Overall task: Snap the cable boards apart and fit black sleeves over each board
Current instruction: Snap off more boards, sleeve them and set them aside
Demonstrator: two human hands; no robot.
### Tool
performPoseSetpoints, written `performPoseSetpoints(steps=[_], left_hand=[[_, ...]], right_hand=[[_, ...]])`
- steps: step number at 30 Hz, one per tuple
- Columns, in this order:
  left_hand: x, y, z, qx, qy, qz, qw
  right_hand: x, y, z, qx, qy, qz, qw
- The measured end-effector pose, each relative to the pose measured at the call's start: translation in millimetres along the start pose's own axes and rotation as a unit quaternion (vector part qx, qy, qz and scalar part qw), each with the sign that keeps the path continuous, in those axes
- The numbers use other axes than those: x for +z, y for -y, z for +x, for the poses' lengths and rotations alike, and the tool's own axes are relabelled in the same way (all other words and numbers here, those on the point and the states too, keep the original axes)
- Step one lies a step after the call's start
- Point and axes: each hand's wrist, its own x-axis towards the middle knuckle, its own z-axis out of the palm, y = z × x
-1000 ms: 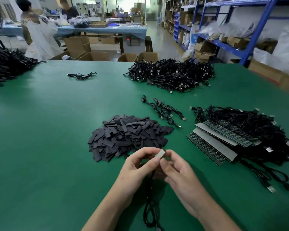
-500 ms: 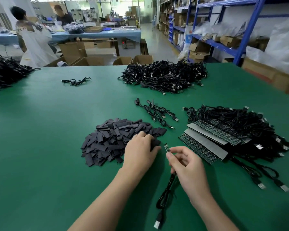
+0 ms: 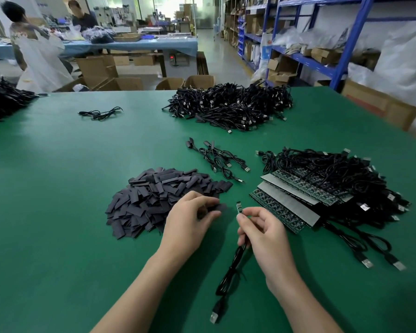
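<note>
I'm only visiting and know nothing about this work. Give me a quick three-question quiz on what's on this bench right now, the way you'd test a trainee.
1. True or false: the right hand pinches a small board whose cable trails down onto the green table.
2. What does the left hand grip? A. a black sleeve B. a USB plug C. nothing
3. Fill in: seen from the camera, the pile of black sleeves lies to the ___ of the board panels.
Key: 1 true; 2 A; 3 left.
</note>
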Motion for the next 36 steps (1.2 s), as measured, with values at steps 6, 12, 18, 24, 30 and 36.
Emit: performPoseSetpoints(steps=[6,12,18,24,30,36], left_hand=[[-32,9,-38,-0.016,-0.025,-0.158,0.987],[-36,21,-54,-0.017,-0.033,-0.196,0.98],[-31,32,-55,-0.009,-0.032,-0.16,0.987],[-35,33,-53,0.019,-0.032,-0.142,0.989],[-34,34,-53,0.031,-0.024,-0.113,0.993],[-35,36,-54,0.032,-0.016,-0.093,0.995]], right_hand=[[3,3,-4,0.001,0.066,0.031,0.997],[10,7,-12,-0.035,0.161,0.026,0.986],[12,1,-14,-0.065,0.18,-0.054,0.98],[13,-3,-13,-0.083,0.175,-0.129,0.972],[11,-2,-13,-0.101,0.174,-0.15,0.968],[9,-3,-13,-0.104,0.173,-0.168,0.965]])
